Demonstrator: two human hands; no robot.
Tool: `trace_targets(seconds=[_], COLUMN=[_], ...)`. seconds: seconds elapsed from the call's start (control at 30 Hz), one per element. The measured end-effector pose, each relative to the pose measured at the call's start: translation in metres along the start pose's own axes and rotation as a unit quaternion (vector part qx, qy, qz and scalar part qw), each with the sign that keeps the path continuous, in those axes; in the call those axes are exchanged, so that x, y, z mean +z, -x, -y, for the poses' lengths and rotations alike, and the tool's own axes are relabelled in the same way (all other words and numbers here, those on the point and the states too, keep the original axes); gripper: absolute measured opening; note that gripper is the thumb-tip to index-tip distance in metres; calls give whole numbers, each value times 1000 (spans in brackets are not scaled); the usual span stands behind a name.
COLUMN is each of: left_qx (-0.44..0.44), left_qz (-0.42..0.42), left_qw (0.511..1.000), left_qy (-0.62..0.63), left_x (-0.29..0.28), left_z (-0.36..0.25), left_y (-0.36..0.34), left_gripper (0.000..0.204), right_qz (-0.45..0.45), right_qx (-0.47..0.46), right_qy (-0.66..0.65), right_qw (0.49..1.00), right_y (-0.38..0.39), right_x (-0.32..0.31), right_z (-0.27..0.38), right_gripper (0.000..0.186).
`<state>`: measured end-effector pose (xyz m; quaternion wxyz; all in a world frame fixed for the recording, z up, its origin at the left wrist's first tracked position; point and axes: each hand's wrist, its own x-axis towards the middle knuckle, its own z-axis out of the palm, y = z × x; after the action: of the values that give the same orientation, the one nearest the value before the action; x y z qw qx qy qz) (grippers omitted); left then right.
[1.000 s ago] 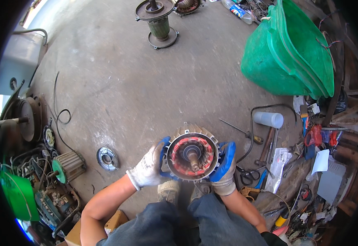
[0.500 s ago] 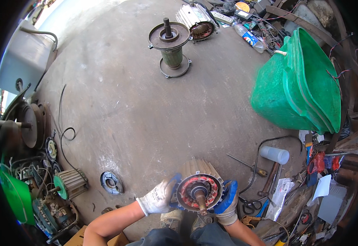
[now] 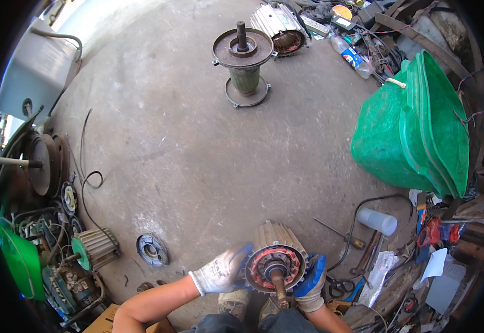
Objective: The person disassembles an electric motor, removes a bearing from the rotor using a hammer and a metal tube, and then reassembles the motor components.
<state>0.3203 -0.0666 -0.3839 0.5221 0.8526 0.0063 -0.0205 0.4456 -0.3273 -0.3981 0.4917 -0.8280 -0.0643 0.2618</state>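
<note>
Between my gloved hands is an electric motor (image 3: 275, 236) with a finned grey housing. Its open end faces me, showing red windings and a rusty shaft (image 3: 279, 283) that points down toward my feet. My left hand (image 3: 222, 271), in a white and blue glove, grips the motor's left side. On the right side, my right hand (image 3: 312, 283) holds the housing with blue-coated fingers curled round its edge. Some fingertips of both hands are hidden behind the motor. A round metal end cover (image 3: 152, 250) lies on the floor to the left of my left hand.
A rotor with end flanges (image 3: 246, 80) stands upright at the far side, beside another finned housing (image 3: 278, 22). To the right are a green bin (image 3: 386, 139), a screwdriver (image 3: 355, 242), a hammer (image 3: 366, 255) and a clear plastic cup (image 3: 378, 221). Motor parts (image 3: 95, 250) crowd the left.
The motor has shifted slightly right and tilted, so its shaft points lower; both hands moved with it. The surrounding scene shifts a little in view.
</note>
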Motion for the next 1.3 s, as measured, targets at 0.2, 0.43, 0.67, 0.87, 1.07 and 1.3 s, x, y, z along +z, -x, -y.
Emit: trace_targets(seconds=[0.2, 0.43, 0.67, 0.87, 1.07, 1.3], left_qx=[-24, -6, 49, -93, -186, -264], left_qz=[13, -52, -164, -283, -421, -420], left_qw=[999, 994, 974, 955, 833, 792], left_qy=[-18, -96, -149, 10, 307, 355], left_x=[-4, -26, 10, -2, -36, -43], left_z=[-3, -99, -69, -56, 2, 63], left_y=[0, -28, -64, -59, -36, -12], left_gripper=[122, 108, 38, 21, 34, 45], right_qz=[-30, 15, -34, 106, -61, 3], right_qx=[-261, -33, -93, -135, -175, 85], right_qy=[312, -47, -19, 103, -230, -243], right_qw=[913, 998, 995, 980, 955, 966], right_y=[-2, -7, -6, -55, -54, -56], right_x=[-2, -4, 18, 12, -58, -35], right_z=[-16, 12, 26, 90, 127, 18], right_gripper=[42, 31, 34, 37, 31, 31])
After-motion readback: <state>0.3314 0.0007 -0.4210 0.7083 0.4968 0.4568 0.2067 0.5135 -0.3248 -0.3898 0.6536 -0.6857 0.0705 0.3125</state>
